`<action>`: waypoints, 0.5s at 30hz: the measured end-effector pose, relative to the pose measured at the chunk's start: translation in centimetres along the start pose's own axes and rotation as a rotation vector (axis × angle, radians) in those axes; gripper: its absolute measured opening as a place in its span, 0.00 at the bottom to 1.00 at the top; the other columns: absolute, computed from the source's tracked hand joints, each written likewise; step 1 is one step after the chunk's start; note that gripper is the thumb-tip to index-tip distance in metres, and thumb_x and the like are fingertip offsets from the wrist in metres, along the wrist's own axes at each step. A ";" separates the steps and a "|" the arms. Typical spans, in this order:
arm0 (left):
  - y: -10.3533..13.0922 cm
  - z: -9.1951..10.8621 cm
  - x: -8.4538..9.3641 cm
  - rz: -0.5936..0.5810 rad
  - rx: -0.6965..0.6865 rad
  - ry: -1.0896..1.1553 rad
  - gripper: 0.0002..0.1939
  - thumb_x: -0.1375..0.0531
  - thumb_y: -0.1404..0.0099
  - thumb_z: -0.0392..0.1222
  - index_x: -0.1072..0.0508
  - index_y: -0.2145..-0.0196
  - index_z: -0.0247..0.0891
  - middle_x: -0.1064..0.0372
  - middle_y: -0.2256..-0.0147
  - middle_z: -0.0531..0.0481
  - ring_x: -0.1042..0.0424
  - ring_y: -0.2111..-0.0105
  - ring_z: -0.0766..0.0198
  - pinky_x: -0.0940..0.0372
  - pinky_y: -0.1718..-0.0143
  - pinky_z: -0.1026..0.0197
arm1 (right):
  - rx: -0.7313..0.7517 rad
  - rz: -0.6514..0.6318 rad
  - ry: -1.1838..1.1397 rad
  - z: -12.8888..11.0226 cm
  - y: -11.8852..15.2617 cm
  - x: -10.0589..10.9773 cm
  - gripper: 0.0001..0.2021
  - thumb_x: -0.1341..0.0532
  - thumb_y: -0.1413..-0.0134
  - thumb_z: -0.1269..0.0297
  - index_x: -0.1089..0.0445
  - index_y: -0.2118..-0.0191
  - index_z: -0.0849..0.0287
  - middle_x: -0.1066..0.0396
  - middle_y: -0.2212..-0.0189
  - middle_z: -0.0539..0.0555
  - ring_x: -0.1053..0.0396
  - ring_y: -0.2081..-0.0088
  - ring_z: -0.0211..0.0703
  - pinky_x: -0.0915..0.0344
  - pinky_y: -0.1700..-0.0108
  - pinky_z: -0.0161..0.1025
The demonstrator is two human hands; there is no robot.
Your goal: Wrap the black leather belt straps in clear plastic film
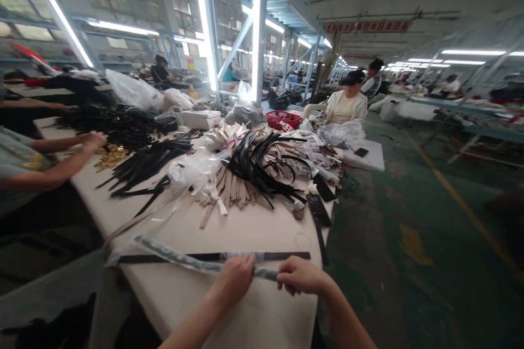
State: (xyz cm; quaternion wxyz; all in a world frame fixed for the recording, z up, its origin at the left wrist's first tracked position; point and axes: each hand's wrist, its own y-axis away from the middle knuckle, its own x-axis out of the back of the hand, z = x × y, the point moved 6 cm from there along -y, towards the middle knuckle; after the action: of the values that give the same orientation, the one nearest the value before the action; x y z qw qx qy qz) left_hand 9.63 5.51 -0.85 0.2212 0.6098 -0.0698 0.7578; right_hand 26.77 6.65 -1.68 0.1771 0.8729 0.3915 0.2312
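A long dark strap in a clear plastic sleeve (pixel 180 257) runs slantwise over the front of the table. My left hand (pixel 236 275) is closed around it near its right part. At its right end my right hand (pixel 302 275) pinches the strap between thumb and curled fingers. Between the hands a short piece of it shows. Just behind lies a flat black strap (pixel 286 256), straight across the tabletop, with a bit of clear plastic (pixel 229 256) around its middle. The sleeved strap crosses in front of this black one.
Beyond lie a heap of beige strips (pixel 237 191), curved black straps (pixel 254 163), clear plastic bags (pixel 184 172), a phone (pixel 318 210) and a red basket (pixel 282 120). A co-worker's hands (pixel 93 142) are at the left table edge. Another person (pixel 346 103) sits at the back right.
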 end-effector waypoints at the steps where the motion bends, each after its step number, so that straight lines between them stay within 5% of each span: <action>1: -0.5 0.6 -0.5 -0.001 -0.008 0.000 0.10 0.49 0.33 0.31 0.31 0.57 0.37 0.27 0.60 0.41 0.26 0.60 0.50 0.34 0.58 0.52 | 0.004 0.014 0.006 -0.3 -0.5 -0.4 0.10 0.43 0.46 0.66 0.25 0.72 0.62 0.34 0.86 0.45 0.42 0.85 0.30 0.47 0.81 0.27; 5: -0.9 2.2 -1.9 -0.007 -0.054 0.031 0.06 0.44 0.36 0.34 0.31 0.60 0.38 0.25 0.62 0.42 0.25 0.62 0.51 0.34 0.59 0.54 | 0.038 0.051 0.024 -1.3 -1.5 -1.6 0.08 0.42 0.48 0.70 0.25 0.72 0.61 0.34 0.84 0.45 0.38 0.82 0.31 0.45 0.78 0.27; 11: -0.7 0.0 -1.7 0.019 0.091 -0.013 0.19 0.47 0.39 0.27 0.33 0.50 0.36 0.24 0.60 0.39 0.24 0.59 0.49 0.35 0.57 0.52 | -0.015 0.048 0.045 -0.5 -0.6 -0.5 0.10 0.43 0.48 0.69 0.24 0.71 0.62 0.35 0.86 0.45 0.42 0.85 0.30 0.47 0.81 0.27; 15: -0.8 2.5 -1.9 -0.007 0.049 0.071 0.11 0.45 0.35 0.33 0.32 0.55 0.34 0.24 0.64 0.38 0.24 0.63 0.49 0.34 0.62 0.54 | 0.009 0.044 0.076 -0.8 -1.4 -1.2 0.09 0.43 0.50 0.71 0.26 0.75 0.62 0.33 0.84 0.47 0.38 0.82 0.32 0.46 0.79 0.28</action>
State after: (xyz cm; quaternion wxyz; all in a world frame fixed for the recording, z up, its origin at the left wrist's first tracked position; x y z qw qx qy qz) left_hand 12.53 4.82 -2.14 0.2111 0.5880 -0.0414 0.7797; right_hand 24.81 6.73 -2.06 0.1531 0.8727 0.3796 0.2660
